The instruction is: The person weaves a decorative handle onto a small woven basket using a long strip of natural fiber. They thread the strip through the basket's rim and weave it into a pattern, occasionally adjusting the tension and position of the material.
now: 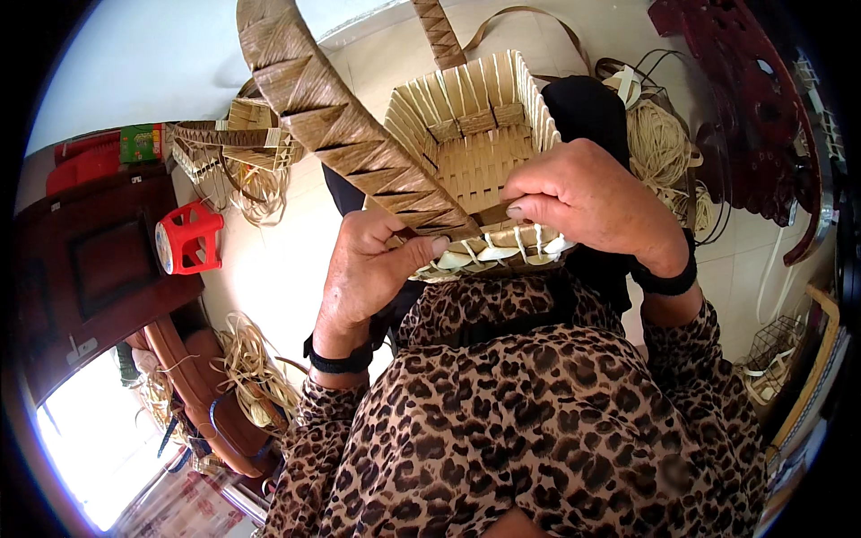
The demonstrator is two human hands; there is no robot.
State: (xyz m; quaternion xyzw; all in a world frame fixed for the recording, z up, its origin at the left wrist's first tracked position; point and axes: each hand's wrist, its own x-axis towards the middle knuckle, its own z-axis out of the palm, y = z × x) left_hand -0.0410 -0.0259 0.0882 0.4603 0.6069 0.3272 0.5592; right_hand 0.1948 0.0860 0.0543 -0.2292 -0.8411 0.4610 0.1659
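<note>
A woven basket (420,117) sits tilted on my lap, its slatted inside facing up. Its tall handle (325,125), wrapped in brown strip, rises from the near rim toward the upper left. At the handle's foot, my left hand (372,264) is closed on the near rim, thumb along the top. Pale lacing (493,254) winds over that rim between my hands. My right hand (596,202) is closed in a pinch just above the rim's right part; whatever lies between its fingertips is hidden.
A red stool (190,238) stands on the left, with bundled pale strips (256,368) below it. More baskets (256,134) sit at the upper left. Coiled strips (659,148) lie right of my knee, beside dark red carved furniture (744,108). A wire basket (773,345) is lower right.
</note>
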